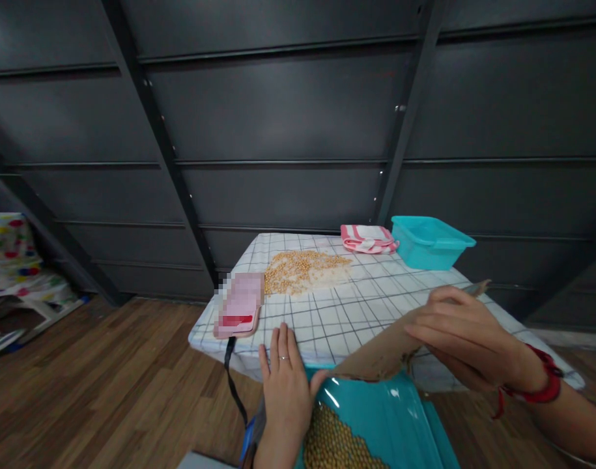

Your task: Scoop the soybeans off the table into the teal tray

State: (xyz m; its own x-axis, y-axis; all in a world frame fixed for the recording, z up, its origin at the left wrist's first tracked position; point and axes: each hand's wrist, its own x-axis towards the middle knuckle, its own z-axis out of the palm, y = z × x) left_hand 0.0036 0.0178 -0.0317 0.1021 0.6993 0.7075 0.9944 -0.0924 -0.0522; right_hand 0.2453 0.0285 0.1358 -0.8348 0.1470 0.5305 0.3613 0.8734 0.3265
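My right hand (466, 335) grips a strip of brown cardboard (376, 352) by its far right end, holding it slanted over a teal container (393, 413). The cardboard's lower edge looks torn. Below, the container holds a heap of yellowish-brown beans (341, 446). My left hand (285, 391) rests at the container's left side, fingers stretched out over the table's near edge. Its thumb reaches toward the strip's left tip; whether they touch, I cannot tell. Pale beans (298, 270) lie spread across the checked tablecloth (337, 329).
A phone in a pink case (241, 303) lies at the table's left, a black strap (232, 384) hanging from it. At the back are a folded pink-and-white cloth (368, 239) and a turquoise basin (429, 244). A dark panelled wall (283, 111) stands behind.
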